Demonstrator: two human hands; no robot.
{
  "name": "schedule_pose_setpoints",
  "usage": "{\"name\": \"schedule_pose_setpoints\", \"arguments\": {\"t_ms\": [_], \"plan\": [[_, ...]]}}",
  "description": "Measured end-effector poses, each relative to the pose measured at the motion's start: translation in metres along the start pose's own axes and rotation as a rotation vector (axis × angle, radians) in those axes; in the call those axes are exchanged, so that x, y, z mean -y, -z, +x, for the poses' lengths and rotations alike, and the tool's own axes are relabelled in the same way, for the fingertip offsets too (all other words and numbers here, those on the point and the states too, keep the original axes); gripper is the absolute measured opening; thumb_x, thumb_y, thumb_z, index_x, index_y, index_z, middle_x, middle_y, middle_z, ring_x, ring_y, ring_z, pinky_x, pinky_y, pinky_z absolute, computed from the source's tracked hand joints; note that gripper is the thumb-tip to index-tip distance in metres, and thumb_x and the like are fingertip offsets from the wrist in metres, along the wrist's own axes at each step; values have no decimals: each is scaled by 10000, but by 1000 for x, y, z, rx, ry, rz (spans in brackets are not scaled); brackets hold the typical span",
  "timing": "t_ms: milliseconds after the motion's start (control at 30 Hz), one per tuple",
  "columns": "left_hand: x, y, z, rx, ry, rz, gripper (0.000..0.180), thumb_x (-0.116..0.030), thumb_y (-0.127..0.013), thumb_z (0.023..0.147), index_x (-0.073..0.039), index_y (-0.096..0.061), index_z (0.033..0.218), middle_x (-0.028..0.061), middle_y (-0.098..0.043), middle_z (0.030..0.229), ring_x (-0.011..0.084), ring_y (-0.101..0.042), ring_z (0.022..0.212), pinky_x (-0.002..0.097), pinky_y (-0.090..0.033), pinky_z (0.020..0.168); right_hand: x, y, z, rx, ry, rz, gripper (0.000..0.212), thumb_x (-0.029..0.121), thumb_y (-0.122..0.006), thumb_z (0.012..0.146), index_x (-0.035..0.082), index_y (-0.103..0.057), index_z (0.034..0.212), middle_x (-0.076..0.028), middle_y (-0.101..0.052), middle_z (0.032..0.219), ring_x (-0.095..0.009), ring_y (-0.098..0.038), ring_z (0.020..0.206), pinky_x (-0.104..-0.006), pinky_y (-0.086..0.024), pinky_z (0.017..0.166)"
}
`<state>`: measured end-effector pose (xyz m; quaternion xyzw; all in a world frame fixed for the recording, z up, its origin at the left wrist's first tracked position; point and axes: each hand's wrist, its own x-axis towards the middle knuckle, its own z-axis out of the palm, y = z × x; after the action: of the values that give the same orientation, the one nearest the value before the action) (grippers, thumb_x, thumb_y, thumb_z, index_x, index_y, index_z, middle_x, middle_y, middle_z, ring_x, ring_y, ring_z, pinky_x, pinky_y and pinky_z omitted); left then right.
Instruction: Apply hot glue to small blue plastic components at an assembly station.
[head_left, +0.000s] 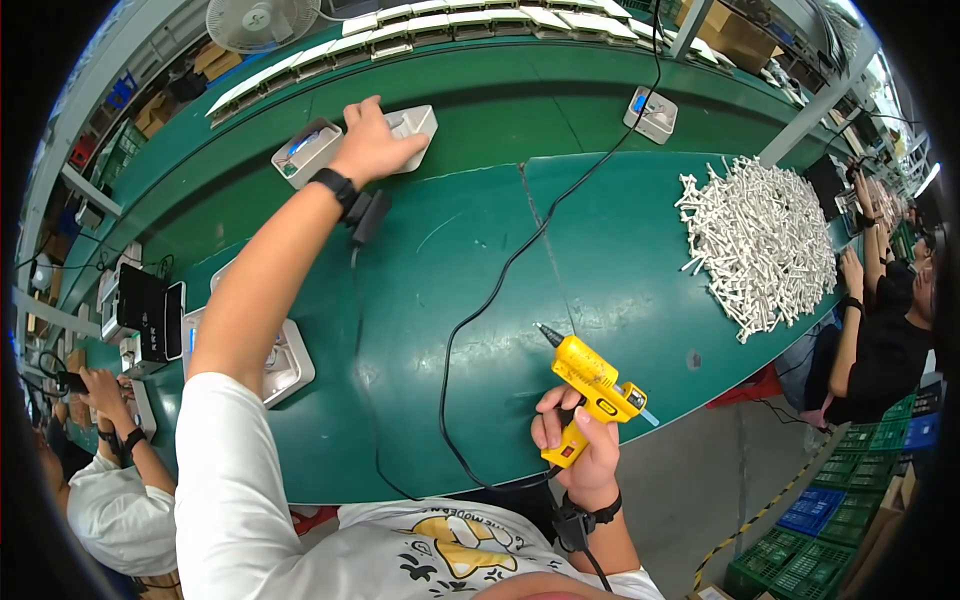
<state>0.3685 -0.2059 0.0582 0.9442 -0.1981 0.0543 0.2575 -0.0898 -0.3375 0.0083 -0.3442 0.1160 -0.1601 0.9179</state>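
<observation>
My right hand is wrapped round the handle of a yellow hot glue gun. Its dark nozzle points up and to the left, and a pale glue stick sticks out at the rear. At the far side, my left hand reaches over a white plastic housing on the green belt, thumb stretched across it and fingers apart. Part of that housing is hidden by the hand. Just left of it lies another white housing with a blue part inside. More white housings sit partly under my left forearm.
A heap of small white plastic parts covers the table's right side. A black cable crosses the green table. Another housing lies on the belt at the far right. Co-workers sit on both sides; a fan stands behind.
</observation>
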Motion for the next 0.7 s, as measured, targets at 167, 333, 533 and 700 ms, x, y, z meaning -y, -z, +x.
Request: {"name": "schedule_pose_setpoints", "arguments": {"t_ms": [167,333,533,700], "plan": [[-19,82,-112,99,-410,-240,1046,-420,-868,759,-21,-405,1608,259,-408,1603,401,-455,1479,468,-431,1206,-1,3,-2,-19,39,59,194,201,-606,1022,47,-587,1139,-190,-692,1135,-152,-530,661,-356,-486,642],[-5,142,-274,424,-624,-240,964,-280,-886,671,-79,-505,1534,238,-463,1578,451,-499,1451,494,-445,1202,0,-1,0,-22,1,43,189,208,-603,1028,57,-594,1141,-175,-689,1134,-149,-521,661,-350,-474,645],[33,141,-365,550,-493,-321,779,-256,-902,727,-101,-589,1424,227,-493,1599,449,-535,1422,502,-480,1155,-2,1,7,24,-52,26,200,228,-588,1047,60,-597,1154,-151,-675,1134,-140,-489,659,-331,-446,645],[38,139,-353,409,-405,-332,571,-277,-895,811,-91,-675,1304,191,-621,1472,399,-636,1289,472,-538,1049,1,6,1,49,5,-19,196,214,-556,1068,53,-580,1177,-145,-660,1164,-124,-472,677,-319,-441,676]]}}
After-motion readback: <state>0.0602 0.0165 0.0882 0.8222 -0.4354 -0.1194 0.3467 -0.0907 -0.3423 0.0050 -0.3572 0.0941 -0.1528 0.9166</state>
